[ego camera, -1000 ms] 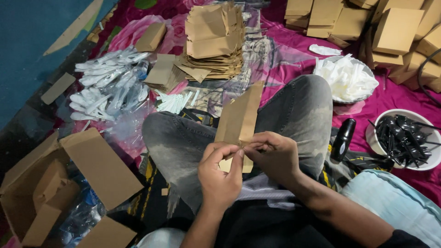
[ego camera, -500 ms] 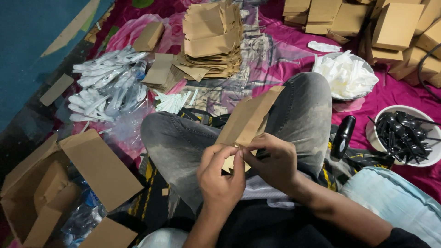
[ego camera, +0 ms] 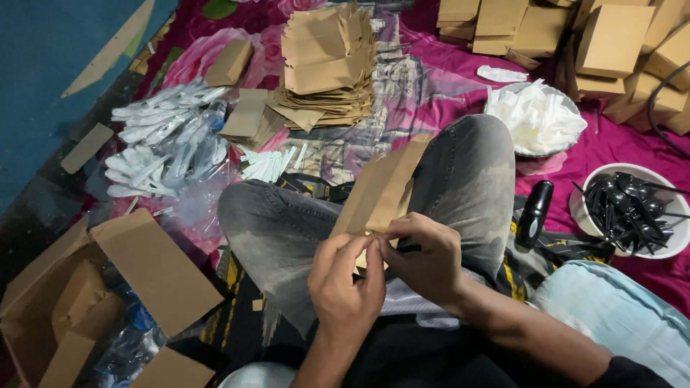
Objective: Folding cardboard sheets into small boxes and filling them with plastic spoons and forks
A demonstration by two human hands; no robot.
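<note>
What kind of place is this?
Probably a home or small workshop floor used for packing cutlery: stacked brown paper pouches, a bowl of black plastic cutlery, and wrapped white cutlery lie on a floral cloth.

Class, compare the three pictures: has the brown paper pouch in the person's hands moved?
Yes. The brown paper pouch has tilted rightward; its top end now crosses onto the right knee, where before it stood between the knees.

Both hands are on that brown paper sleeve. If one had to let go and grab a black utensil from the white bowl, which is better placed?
The right hand, probably. The white bowl of black utensils sits on the person's right, beyond the right knee, while the left hand would have to cross over the brown paper sleeve.
</note>
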